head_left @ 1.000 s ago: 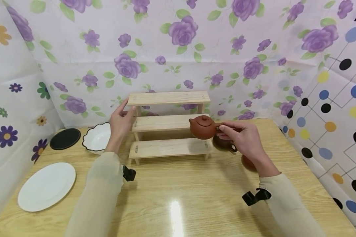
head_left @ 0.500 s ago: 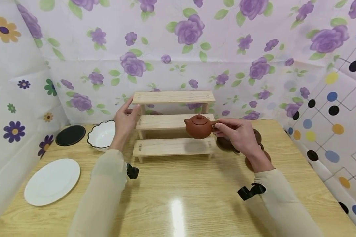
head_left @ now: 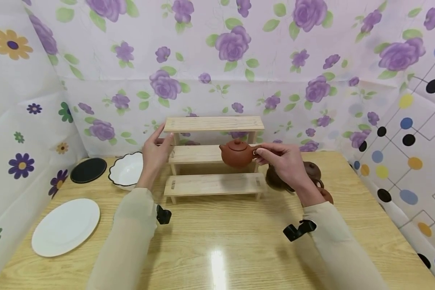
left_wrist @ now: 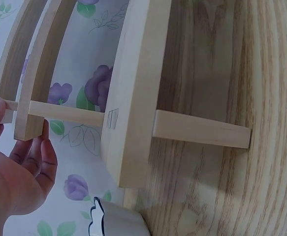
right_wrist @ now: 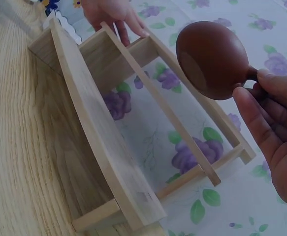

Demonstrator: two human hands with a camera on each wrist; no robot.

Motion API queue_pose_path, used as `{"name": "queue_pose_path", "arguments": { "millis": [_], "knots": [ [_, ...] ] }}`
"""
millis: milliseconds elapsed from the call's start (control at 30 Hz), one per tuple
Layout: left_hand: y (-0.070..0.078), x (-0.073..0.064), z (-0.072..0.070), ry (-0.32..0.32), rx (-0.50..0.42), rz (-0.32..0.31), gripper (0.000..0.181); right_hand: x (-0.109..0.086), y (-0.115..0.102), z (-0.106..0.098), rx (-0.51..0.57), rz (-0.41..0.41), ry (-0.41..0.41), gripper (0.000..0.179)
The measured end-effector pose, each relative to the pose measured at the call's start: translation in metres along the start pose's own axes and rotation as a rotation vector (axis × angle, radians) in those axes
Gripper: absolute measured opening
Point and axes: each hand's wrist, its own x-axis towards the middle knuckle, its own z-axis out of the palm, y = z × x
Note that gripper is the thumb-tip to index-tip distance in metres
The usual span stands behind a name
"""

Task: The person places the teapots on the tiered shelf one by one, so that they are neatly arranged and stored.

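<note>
A three-tier wooden shelf rack [head_left: 210,185] stands on the table against the back wall. My left hand [head_left: 156,155] holds its left end near the upper tiers; in the left wrist view, the thumb and fingers lie around the wood there. With thumb and fingers my right hand [head_left: 282,163] pinches the side handle of a small reddish-brown clay teapot [head_left: 235,156]. The lidded teapot is upright, its spout pointing left, and overlaps the right part of the middle tier in the head view. From the right wrist camera, the pot's round underside [right_wrist: 212,59] shows, raised off the tiers.
Behind and below my right hand stand darker teapots [head_left: 312,170] and a reddish-brown one [head_left: 325,195], partly hidden. To the left are a white scalloped bowl [head_left: 127,171], a black round disc [head_left: 88,170] and a white plate [head_left: 66,227]. Flower-patterned sheeting [head_left: 203,96] rises behind the rack.
My right hand has carried the teapot leftward along the rack, uncovering more of the teapots on the right. My left hand keeps its place on the rack. The head view has shifted slightly.
</note>
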Motion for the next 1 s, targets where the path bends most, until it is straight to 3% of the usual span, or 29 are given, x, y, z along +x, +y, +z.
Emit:
{"name": "queue_pose_path", "arguments": {
  "millis": [300,767,1000],
  "knots": [
    [-0.001,0.003,-0.002,0.005,0.006,-0.001,0.055,0.016,-0.005,0.013,0.076,0.061,-0.030,0.030],
    [-0.002,0.003,-0.003,0.015,0.010,-0.003,0.053,0.043,-0.008,0.037,0.189,0.023,-0.003,0.029],
    [-0.002,0.004,0.001,0.024,0.008,-0.015,0.053,0.052,-0.010,0.045,0.211,0.059,0.010,0.030]
  ]
}}
